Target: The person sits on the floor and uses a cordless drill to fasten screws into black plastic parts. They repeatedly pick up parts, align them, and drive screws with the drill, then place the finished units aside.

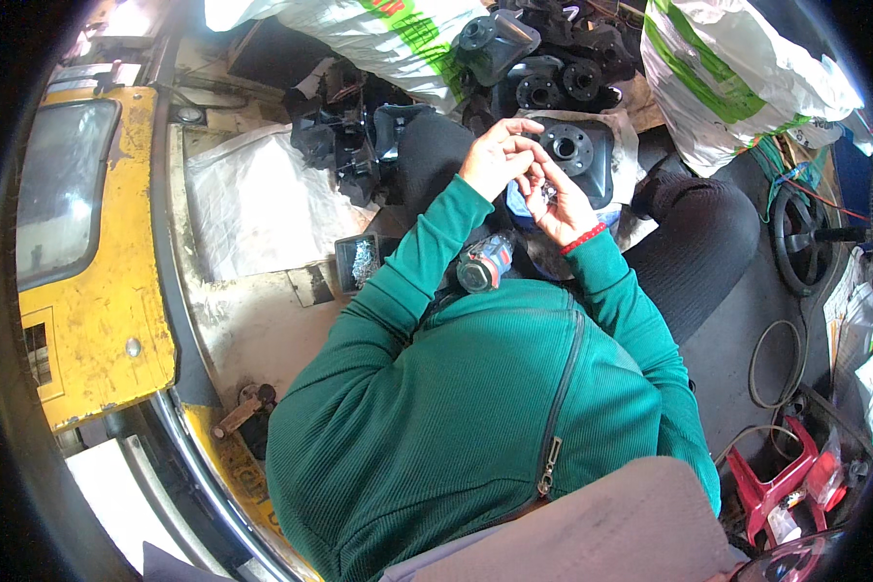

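Both my hands meet above my lap, their fingertips close together or touching. In the curled fingers of my right hand (565, 209) lie small shiny metal pieces (550, 193), probably screws. My left hand (497, 158) is bent toward them, thumb and fingers drawn together; anything between them is too small to make out. Just beyond my hands rests a black plastic housing (592, 165) with a round flange ringed by holes. A blue-and-grey power screwdriver (485, 262) stands against my lap. Left of it, a small dark box (349, 264) holds many small metal screws.
Similar black housings (500, 44) are heaped at the far side, between white-and-green sacks (718, 87). A clear plastic sheet (262, 199) lies to the left, beside a yellow machine panel (107, 320). At right are a black handwheel (803, 238) and a red stool (781, 475).
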A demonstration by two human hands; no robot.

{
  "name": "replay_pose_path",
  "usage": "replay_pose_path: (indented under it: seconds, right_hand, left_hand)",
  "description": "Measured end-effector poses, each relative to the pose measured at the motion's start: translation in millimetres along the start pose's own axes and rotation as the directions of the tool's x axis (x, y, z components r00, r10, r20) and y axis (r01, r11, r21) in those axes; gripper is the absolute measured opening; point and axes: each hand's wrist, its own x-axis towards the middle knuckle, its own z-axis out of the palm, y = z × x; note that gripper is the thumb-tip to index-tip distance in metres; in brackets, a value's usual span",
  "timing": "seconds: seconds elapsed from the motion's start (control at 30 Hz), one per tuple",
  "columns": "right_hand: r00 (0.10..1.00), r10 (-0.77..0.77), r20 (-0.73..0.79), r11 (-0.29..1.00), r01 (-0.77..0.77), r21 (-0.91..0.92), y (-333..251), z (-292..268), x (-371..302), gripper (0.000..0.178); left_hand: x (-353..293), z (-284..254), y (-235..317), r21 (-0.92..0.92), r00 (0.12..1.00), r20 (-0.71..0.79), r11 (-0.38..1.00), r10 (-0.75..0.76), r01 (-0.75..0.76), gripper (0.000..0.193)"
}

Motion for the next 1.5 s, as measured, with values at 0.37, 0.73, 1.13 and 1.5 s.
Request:
replay_pose_path:
  seconds: [0.37, 0.73, 1.13, 1.5]
  right_hand:
    - [0.901, -0.41, -0.139, 0.831, 0.307, -0.463, -42.5, -25.9, 2.3, 0.018]
    - [0.904, -0.401, -0.146, 0.857, 0.315, -0.408, -59.6, -39.4, 2.7, 0.019]
    - [0.965, -0.243, -0.098, 0.968, 0.234, -0.094, -59.4, -26.1, 2.8, 0.018]
    - [0.942, -0.311, -0.122, 0.942, 0.289, -0.17, -60.6, -24.6, 0.0, 0.021]
  left_hand:
    - [-145.2, -70.3, 15.8, 0.922, 0.863, 0.282, 0.367, -0.419, -0.123, 0.081]
    - [-90.4, -30.6, 45.3, 0.522, 0.947, -0.112, 0.794, -0.3, 0.313, 0.032]
    - [-31.5, 5.8, 76.8, 0.441, 0.954, -0.084, 0.848, -0.288, 0.295, 0.026]
    - [-26.3, 8.5, 81.1, 0.424, 0.968, -0.057, 0.872, -0.244, 0.245, 0.028]
